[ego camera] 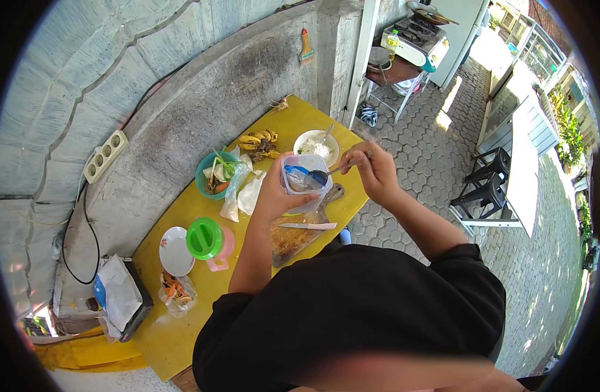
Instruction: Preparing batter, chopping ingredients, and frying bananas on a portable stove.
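Observation:
My left hand [280,193] holds a clear plastic container [312,203], tilted so that its opening faces up; a blue-and-clear packet lies inside. My right hand [371,169] grips the handle of a metal spoon [320,176], whose bowl is at the container's mouth. Just beyond the container stands a white bowl [335,153] of white powdery or grainy food, with another utensil leaning in it. Below the container lies a wooden cutting board [283,245] with a knife [307,226] across it.
On the yellow table [207,294] are bananas [258,142], a teal bowl [199,179] of vegetables, a pink pitcher [225,245] with a green lid, a white plate [176,252] and a plastic bag of peelings [178,296]. A power strip [105,157] sits on the wall ledge.

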{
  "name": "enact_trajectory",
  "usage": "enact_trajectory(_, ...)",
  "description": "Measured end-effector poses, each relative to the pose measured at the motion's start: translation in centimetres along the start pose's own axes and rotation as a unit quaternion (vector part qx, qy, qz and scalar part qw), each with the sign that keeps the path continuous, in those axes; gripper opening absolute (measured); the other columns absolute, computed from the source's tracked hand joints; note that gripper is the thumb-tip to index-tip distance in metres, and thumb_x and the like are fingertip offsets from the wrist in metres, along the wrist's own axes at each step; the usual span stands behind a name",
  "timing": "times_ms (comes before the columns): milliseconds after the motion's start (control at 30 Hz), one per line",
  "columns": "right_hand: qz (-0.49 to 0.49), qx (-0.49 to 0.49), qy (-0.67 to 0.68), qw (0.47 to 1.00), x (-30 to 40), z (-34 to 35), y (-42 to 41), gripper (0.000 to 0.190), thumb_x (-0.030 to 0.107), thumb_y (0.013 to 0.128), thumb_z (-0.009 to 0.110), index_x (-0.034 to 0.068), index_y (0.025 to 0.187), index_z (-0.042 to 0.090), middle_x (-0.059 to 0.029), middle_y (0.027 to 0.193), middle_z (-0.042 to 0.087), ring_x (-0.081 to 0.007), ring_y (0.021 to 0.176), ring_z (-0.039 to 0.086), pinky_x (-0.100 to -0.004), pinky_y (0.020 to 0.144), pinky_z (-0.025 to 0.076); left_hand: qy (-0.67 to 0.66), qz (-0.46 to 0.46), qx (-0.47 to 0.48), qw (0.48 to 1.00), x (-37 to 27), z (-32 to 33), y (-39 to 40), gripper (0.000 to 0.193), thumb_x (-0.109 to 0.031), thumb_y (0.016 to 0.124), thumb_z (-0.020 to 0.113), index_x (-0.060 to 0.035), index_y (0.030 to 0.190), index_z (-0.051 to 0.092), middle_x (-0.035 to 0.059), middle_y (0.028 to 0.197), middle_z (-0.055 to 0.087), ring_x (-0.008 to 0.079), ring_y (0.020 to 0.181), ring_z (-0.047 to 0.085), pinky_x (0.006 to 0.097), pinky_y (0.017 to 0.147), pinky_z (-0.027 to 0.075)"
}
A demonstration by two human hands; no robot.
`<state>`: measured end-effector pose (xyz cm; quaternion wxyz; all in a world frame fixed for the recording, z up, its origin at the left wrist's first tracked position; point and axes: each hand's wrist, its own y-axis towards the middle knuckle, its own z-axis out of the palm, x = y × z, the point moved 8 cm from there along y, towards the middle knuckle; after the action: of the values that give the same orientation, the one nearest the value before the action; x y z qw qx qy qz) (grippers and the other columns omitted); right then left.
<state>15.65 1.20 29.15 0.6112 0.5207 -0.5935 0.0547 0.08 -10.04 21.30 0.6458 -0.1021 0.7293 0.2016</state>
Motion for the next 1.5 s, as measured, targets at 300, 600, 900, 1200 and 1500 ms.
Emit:
enact_trajectory(300, 0.062, 0.006, 0.004, 0.998, -1.3, -1.2, 0.6, 0.018, 0.013, 0.099, 0.04, -0.001, 0.092, 0.049, -0.0097, 0.08, 0.063, -0.014, 0.07, 0.062, -0.0268, 0.067, 0.05, 0.024, 0.013, 0.028, 0.999, -1.5, 2.3, 1.7, 0.092, -0.016, 0.054, 0.09, -0.0017, 0.129, 0.039, 0.0127, 0.119, 0.054, 0.0213, 0.112, 0.054, 0.034, 0.095, 0.045)
enact_trajectory(600, 0.143, -0.053, 0.109, 0.982, -4.9, -2.4, 0.5, 0.022, 0.019, 0.101, 0.039, 0.001, 0.093, 0.048, -0.0071, 0.079, 0.06, -0.0129, 0.066, 0.062, -0.0245, 0.063, 0.05, 0.029, 0.037, 0.02, 0.999, -2.8, 3.4, 3.3, 0.092, -0.016, 0.053, 0.09, -0.0013, 0.129, 0.04, 0.0143, 0.119, 0.054, 0.0216, 0.112, 0.054, 0.0344, 0.096, 0.044)
enact_trajectory(900, 0.11, -0.109, 0.137, 0.978, -4.7, -5.3, 2.7, 0.027, 0.026, 0.101, 0.039, 0.002, 0.092, 0.047, -0.0075, 0.079, 0.06, -0.0131, 0.065, 0.061, -0.0237, 0.062, 0.049, 0.014, 0.014, 0.006, 1.0, -1.6, 2.4, 3.8, 0.098, -0.017, 0.05, 0.09, -0.0045, 0.133, 0.039, 0.013, 0.125, 0.053, 0.0235, 0.118, 0.051, 0.0372, 0.102, 0.037)
enact_trajectory(1200, 0.111, -0.047, 0.095, 0.988, -4.6, -5.9, 5.6, 0.026, 0.027, 0.101, 0.039, 0.006, 0.092, 0.048, -0.0085, 0.079, 0.058, -0.0139, 0.071, 0.058, -0.0265, 0.063, 0.049, -0.013, -0.001, 0.023, 1.0, -0.9, 2.5, 4.5, 0.097, -0.016, 0.05, 0.09, -0.0061, 0.133, 0.04, 0.014, 0.126, 0.052, 0.0251, 0.118, 0.05, 0.0381, 0.102, 0.037)
enact_trajectory(1500, 0.131, -0.073, 0.162, 0.975, -6.3, -6.7, 6.5, 0.027, 0.028, 0.102, 0.037, 0.004, 0.092, 0.047, -0.0083, 0.078, 0.058, -0.0129, 0.067, 0.059, -0.0246, 0.061, 0.052, -0.038, -0.01, 0.044, 0.998, -0.1, 1.9, 5.6, 0.099, -0.013, 0.051, 0.09, -0.0051, 0.135, 0.038, 0.0157, 0.127, 0.05, 0.0253, 0.118, 0.05, 0.0384, 0.1, 0.04)
